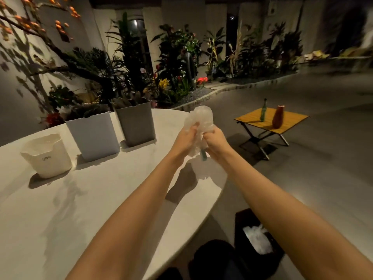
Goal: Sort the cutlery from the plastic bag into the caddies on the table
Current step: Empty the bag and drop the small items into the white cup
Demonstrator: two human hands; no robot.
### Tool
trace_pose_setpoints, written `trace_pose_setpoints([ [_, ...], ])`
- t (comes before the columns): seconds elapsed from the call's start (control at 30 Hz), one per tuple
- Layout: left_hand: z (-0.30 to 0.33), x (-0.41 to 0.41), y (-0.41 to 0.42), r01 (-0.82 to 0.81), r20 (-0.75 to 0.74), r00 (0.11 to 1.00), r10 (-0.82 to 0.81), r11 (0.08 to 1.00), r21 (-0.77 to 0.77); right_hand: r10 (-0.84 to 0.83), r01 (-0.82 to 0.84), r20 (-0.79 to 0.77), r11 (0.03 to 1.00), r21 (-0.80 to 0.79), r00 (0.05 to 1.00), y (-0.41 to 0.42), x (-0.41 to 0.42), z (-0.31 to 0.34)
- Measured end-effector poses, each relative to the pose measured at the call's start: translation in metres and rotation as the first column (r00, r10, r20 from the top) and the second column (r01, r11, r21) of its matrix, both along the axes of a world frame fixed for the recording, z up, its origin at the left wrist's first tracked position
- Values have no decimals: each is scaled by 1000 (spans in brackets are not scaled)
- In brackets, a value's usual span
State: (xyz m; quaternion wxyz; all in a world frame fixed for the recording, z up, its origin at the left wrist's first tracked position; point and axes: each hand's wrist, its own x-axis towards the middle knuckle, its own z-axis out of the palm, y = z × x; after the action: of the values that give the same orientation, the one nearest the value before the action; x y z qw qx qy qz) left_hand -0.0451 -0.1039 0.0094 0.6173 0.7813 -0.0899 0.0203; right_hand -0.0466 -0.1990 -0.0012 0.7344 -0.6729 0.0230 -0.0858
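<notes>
- Plastic bag (199,120): clear, crumpled, held up off the table (101,199) between both hands; most of it bunches above the fingers, a smaller tail hangs below them.
- Left hand (186,138): fingers curled round the left side of the bag, thumb pressed into the film.
- Right hand (215,139): fingers closed in a pinch on the right side of the bag, just beside the left hand's fingers, the two nearly touching.
- Cutlery piece (203,155): one teal handle shows below the fingers, poking down out of the bag's lower end; what kind of utensil it is cannot be told, and whether more pieces remain inside is hidden by the crumpled film.
- Caddies: a white one (47,158), a pale grey one (94,136) and a darker grey one (136,124), standing in a row well to the left of the fingers; the two grey ones already hold dark items, not clearly readable.
- Step in hand, as judged: freeing the teal piece from the bag.
- Advice: keep the left fingers firm on the film as an anchor; shift the right fingers down onto the handle itself, not the plastic, and draw it straight along its length so it does not snag or tear the bag.
- Risk: the handle hangs beyond the table's edge, so a loose grip could drop it to the floor; work it out over the tabletop.
- Also present: a black bin (258,239) on the floor below the right forearm, with crumpled clear plastic in it.
</notes>
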Motion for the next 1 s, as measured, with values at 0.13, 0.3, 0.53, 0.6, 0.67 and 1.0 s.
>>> trace_pose_setpoints([
  [0.13,-2,8,-76,53,103,992,-65,992,117,-116,117,-20,987,108,993,-66,-13,-1],
  [0.3,-21,10,-154,79,76,994,-83,996,50,-244,245,-41,926,285,969,-129,-28,-16],
  [0.53,-86,-1,-225,178,-203,962,-182,983,-41,-378,399,-149,904,155,914,-203,-35,-84],
  [0.6,-108,-2,-232,208,-299,932,-207,978,-29,-365,396,-190,904,163,911,-217,-34,-114],
  [0.67,-129,-1,-232,229,-365,908,-204,973,27,-349,394,-246,904,165,904,-225,-34,-140],
  [1.0,-257,29,-246,293,-589,783,-200,954,66,-223,422,-502,845,328,836,-248,-13,-269],
])
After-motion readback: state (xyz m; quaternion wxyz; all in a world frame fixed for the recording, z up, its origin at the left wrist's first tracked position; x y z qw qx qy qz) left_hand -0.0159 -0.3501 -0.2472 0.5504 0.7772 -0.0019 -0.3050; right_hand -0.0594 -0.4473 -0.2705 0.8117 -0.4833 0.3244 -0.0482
